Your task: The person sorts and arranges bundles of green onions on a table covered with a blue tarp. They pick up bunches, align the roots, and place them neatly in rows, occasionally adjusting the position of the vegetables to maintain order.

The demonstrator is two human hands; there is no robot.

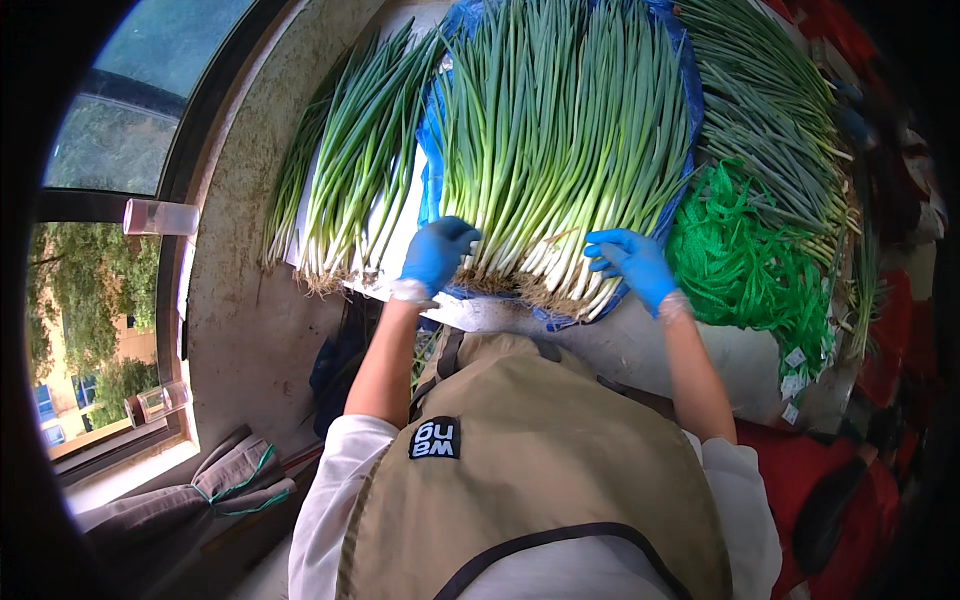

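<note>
A broad spread of spring onions point(555, 150) lies before me on blue plastic film point(431, 157), green tops away and rooted white ends towards me. At its left edge is my left hand point(439, 255), in a blue glove, fingers bent beside the white stems; whether a stem is between them is hidden. My right hand point(634, 262), gloved alike, hovers at or touches the stems' right side with fingers apart and nothing visible in it. To the left rests a smaller bunch of spring onions point(360, 172), roots also facing me.
Green plastic ties point(750, 262) with small white tags heap right of the film. More spring onions point(780, 127) are piled behind them. The work table's edge point(720, 360) runs before my apron point(547, 435). A window point(105, 262) and a tied grey curtain point(217, 480) are at left.
</note>
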